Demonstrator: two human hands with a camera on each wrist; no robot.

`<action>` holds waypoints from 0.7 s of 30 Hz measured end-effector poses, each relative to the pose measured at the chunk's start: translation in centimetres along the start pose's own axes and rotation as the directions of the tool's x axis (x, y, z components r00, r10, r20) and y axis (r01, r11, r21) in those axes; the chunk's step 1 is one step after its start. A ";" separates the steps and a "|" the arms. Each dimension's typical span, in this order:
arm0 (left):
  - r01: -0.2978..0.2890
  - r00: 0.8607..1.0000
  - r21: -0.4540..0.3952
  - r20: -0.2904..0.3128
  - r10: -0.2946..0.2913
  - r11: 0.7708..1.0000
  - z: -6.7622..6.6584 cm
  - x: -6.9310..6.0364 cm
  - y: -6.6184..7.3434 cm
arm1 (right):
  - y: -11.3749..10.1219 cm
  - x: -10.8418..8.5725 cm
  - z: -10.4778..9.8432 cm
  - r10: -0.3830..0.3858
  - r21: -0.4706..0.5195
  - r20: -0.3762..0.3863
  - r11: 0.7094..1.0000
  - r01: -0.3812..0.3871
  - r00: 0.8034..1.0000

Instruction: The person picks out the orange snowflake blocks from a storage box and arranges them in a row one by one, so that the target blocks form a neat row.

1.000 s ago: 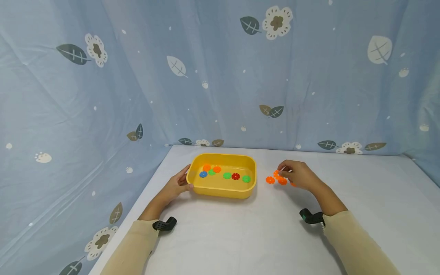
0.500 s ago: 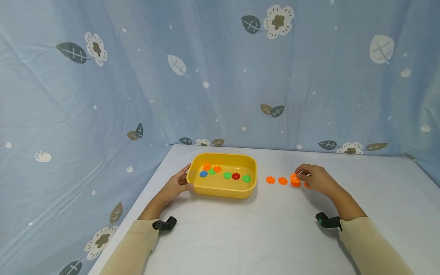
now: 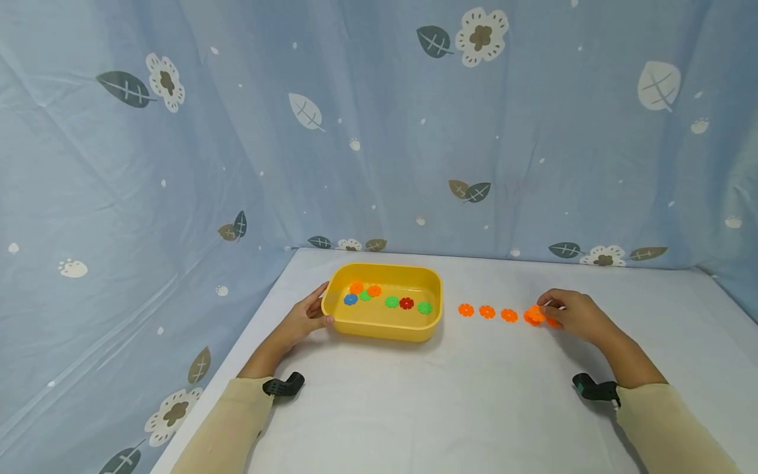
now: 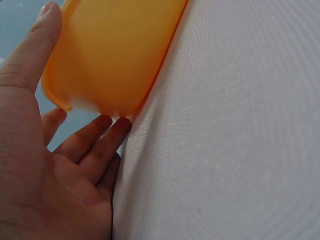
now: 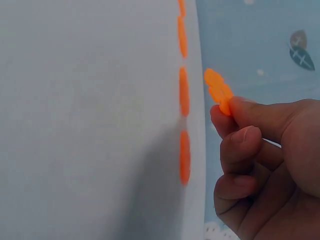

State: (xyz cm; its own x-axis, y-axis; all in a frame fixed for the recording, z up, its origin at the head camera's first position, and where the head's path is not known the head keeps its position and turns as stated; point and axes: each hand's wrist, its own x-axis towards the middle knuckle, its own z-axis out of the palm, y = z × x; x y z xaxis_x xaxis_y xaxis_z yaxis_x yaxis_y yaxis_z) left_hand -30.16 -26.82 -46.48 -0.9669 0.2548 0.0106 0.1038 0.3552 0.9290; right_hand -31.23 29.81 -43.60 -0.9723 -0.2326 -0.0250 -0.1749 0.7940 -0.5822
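Note:
The left hand (image 3: 304, 323) grips the left end of a yellow tray (image 3: 379, 330), thumb at the near corner, fingers round the end; in the left wrist view its fingertips touch the tray (image 4: 115, 55). Between thumb and index finger the right hand (image 3: 579, 318) pinches an orange flower piece (image 3: 536, 313), held above the row; the right wrist view shows the same piece (image 5: 218, 90) raised off the cloth. Several orange pieces lie in a line right of the tray, among them one (image 3: 466, 310) nearest it and one (image 3: 509, 315) farther along. The row's right end is partly hidden by the hand.
Inside the tray lie a blue piece (image 3: 351, 299), a red piece (image 3: 406, 303), and several green and orange ones. A white cloth (image 3: 414, 401) covers the table. Blue patterned curtains (image 3: 379, 131) stand behind and at the left.
The right hand has moved rightward along the row with an orange piece in its pinch, uncovering more of the spaced orange pieces. The left hand and tray have stayed in place.

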 end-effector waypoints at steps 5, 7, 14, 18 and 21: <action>-0.002 1.000 -0.007 0.022 0.003 1.000 -0.1 0.0 0.4 | 1.3 -0.7 -0.7 0.004 -0.011 -0.010 1.000 -0.004 1.000; -0.004 1.000 -0.005 0.030 0.004 1.000 -0.1 -0.4 1.1 | 1.8 -1.0 -1.0 0.016 -0.017 -0.014 1.000 -0.016 1.000; 0.001 0.999 0.007 0.034 -0.001 1.000 0.1 -1.5 3.5 | 3.2 -2.0 -1.8 0.025 -0.018 -0.033 0.999 -0.026 0.999; 0.008 1.000 0.018 0.029 -0.009 1.000 0.2 -1.6 3.7 | 3.8 -2.4 -2.1 0.052 -0.023 -0.033 0.998 -0.052 0.998; 0.007 1.000 0.026 0.027 -0.008 1.000 0.2 -1.5 3.3 | 4.3 -2.5 -2.2 0.069 -0.027 -0.027 0.997 -0.069 0.997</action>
State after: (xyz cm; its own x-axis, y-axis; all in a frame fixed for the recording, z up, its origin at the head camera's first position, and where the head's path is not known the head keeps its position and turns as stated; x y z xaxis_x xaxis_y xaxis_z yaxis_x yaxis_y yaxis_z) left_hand -28.36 -25.88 -43.53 -0.9610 0.2764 -0.0065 0.1032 0.3803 0.9191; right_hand -29.91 35.06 -44.22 -0.9857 -0.1625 -0.0434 -0.1112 0.8230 -0.5570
